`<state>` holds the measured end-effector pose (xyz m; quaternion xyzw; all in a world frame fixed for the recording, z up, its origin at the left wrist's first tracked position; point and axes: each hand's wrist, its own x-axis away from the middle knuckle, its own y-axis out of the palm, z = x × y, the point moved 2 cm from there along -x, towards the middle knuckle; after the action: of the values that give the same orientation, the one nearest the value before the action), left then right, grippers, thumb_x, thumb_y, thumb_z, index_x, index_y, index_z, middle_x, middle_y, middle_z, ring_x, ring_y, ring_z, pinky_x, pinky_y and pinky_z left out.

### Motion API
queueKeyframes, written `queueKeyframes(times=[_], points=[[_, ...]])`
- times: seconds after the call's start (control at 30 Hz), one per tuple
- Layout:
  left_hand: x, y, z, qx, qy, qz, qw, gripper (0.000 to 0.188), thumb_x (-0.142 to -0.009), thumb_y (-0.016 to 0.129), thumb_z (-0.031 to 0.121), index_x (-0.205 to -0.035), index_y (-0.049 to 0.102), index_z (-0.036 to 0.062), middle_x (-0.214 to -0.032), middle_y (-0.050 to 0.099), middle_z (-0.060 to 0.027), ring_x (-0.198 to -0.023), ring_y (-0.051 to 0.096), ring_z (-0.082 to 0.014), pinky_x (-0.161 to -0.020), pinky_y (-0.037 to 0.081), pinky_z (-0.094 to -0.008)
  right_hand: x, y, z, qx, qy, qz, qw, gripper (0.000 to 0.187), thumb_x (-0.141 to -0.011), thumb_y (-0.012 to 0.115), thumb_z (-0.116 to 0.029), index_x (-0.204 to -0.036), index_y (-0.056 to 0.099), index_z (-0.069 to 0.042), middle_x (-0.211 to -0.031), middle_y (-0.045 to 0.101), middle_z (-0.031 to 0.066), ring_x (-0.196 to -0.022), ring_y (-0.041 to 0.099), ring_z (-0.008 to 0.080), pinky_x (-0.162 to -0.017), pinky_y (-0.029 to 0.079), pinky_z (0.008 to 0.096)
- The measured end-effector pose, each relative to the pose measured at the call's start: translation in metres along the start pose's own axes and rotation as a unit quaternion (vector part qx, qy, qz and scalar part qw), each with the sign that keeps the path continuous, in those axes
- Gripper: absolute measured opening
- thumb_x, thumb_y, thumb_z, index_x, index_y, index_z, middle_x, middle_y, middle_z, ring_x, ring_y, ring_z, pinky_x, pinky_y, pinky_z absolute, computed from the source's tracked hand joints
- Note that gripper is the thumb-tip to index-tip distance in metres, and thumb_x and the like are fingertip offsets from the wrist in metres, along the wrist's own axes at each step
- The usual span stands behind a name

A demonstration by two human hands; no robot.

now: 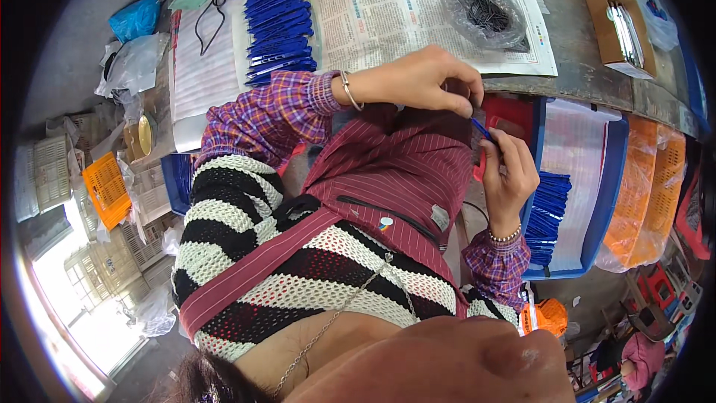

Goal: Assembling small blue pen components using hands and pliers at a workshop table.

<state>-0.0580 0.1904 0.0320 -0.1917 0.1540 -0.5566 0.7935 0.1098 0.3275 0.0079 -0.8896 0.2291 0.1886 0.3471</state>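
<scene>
Between thumb and fingers, my right hand (513,170) pinches a slim blue pen-like piece (481,129) over my lap. Curled fingers of my left hand (421,80) come together at the far end of that piece; whatever small part they may hold is too small to make out. On the table beyond my left forearm lies a long row of blue pen-like pieces (277,26). A clear plastic bag (477,7) on newspaper holds many thin dark metal parts (488,13). To the right, a blue tray (620,172) contains more blue pieces (548,213) on white foam sheet.
Newspaper (373,4) covers part of the wooden table (585,86). An open cardboard box (615,26) stands at the far right. Orange baskets (645,186) sit beyond the tray. At the left are a blue bag (136,19), stacked crates (52,172) and an orange crate (106,189).
</scene>
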Motion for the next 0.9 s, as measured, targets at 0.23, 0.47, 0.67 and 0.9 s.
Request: queueKeyframes(times=[0.23,0.47,0.67,0.9], points=[[-0.004,0.003,0.011,0.019,-0.015,-0.014,1.0,0.017,-0.084,0.067,0.016,-0.096,0.068,0.0038,-0.079,0.069,-0.0045,-0.069,0.062,-0.0098,-0.062,0.049,-0.0247,0.002,-0.002,0.008,-0.059,0.047,0.009,0.997,0.02,-0.078,0.069,0.003,-0.097,0.065,0.0,-0.084,0.064,0.0127,-0.073,0.062,0.0249,-0.065,0.049,0.0309],[-0.055,-0.036,0.004,-0.2,0.147,0.12,0.961,0.015,-0.08,0.066,0.013,-0.093,0.067,0.0052,-0.084,0.068,-0.0126,-0.075,0.066,-0.0289,-0.066,0.051,-0.033,0.02,-0.025,0.048,-0.102,0.112,0.042,0.988,0.014,-0.085,0.061,-0.001,-0.099,0.061,0.001,-0.087,0.062,0.0115,-0.08,0.06,0.0226,-0.073,0.047,0.0285],[-0.083,-0.049,-0.026,-0.371,0.096,0.095,0.919,0.017,-0.069,0.063,0.006,-0.085,0.066,0.0004,-0.084,0.062,-0.0166,-0.086,0.058,-0.0359,-0.078,0.048,-0.0426,0.04,-0.069,0.099,0.056,0.16,0.029,0.985,0.011,-0.079,0.068,-0.001,-0.091,0.066,-0.002,-0.077,0.063,0.0057,-0.058,0.051,0.0125,-0.052,0.038,0.0243],[-0.084,-0.046,-0.028,-0.361,0.084,0.092,0.924,0.011,-0.071,0.059,0.005,-0.08,0.065,0.002,-0.08,0.062,-0.0166,-0.081,0.06,-0.0345,-0.075,0.048,-0.0413,0.09,-0.104,0.164,0.133,0.219,-0.042,0.966,0.022,-0.082,0.066,-0.006,-0.103,0.068,-0.008,-0.105,0.069,0.0102,-0.096,0.067,0.0244,-0.077,0.052,0.0306]])
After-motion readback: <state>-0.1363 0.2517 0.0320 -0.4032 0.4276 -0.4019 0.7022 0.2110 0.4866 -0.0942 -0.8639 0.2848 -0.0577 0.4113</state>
